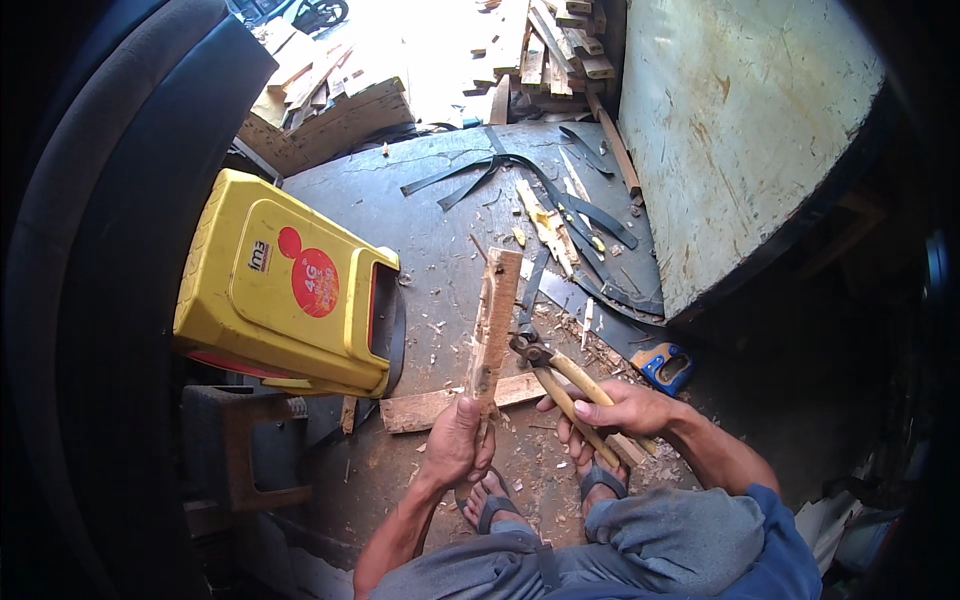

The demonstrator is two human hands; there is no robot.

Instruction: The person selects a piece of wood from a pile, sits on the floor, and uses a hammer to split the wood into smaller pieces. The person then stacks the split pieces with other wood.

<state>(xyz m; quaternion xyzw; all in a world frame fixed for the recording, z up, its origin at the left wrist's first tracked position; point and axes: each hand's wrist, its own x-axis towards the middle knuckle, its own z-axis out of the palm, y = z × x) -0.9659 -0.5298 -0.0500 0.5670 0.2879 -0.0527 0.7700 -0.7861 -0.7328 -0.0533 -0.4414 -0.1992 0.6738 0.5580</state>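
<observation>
My left hand (456,440) is closed round the lower end of a rough wooden strip (496,300), which stands nearly upright above the floor. A thin spike, perhaps a nail, juts from the strip's upper left edge. In my right hand (628,412) is a pair of pincers (538,354) with long pale handles. Their dark metal head lies close to the strip's right side; whether it touches cannot be made out. Behind both hands a wooden plank (425,408) lies across the floor, partly hidden by the strip and pincers.
A yellow bin (290,280) lies at the left. To the right, a handsaw with a blue handle (664,368) rests on the floor near black straps (590,210) and splintered wood (546,225). A large pale panel (740,130) stands at the right; stacked timber (550,50) is at the back.
</observation>
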